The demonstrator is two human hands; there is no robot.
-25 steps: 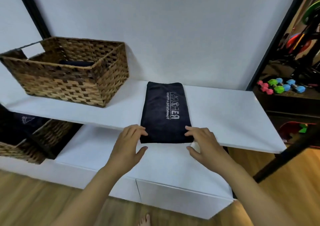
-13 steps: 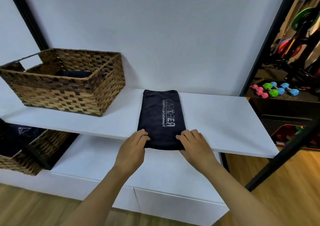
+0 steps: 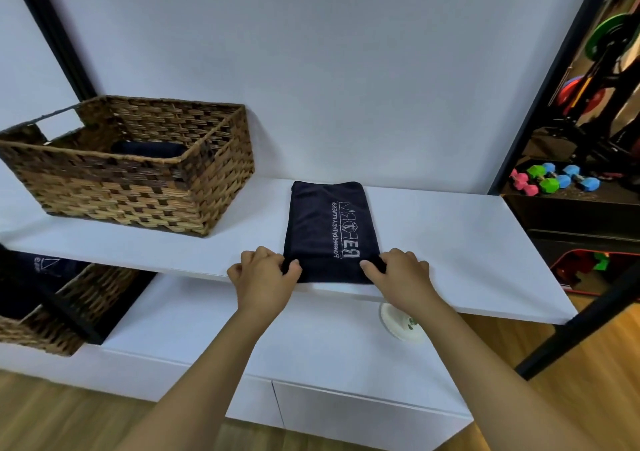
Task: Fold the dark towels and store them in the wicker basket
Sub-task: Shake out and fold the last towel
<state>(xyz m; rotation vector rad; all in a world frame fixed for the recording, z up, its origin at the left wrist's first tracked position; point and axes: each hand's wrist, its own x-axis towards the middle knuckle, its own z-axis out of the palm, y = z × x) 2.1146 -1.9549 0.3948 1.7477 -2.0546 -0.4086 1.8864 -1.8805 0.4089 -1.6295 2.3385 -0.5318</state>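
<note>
Two hands now grip the near corners of the folded dark towel [image 3: 329,232]: the left hand [image 3: 263,277] and right hand [image 3: 398,274], flat beside it a second ago, have curled round its edge on the white shelf [image 3: 467,253]. Likely next: another fold, or a lift toward the wicker basket [image 3: 128,166], upper left.
</note>
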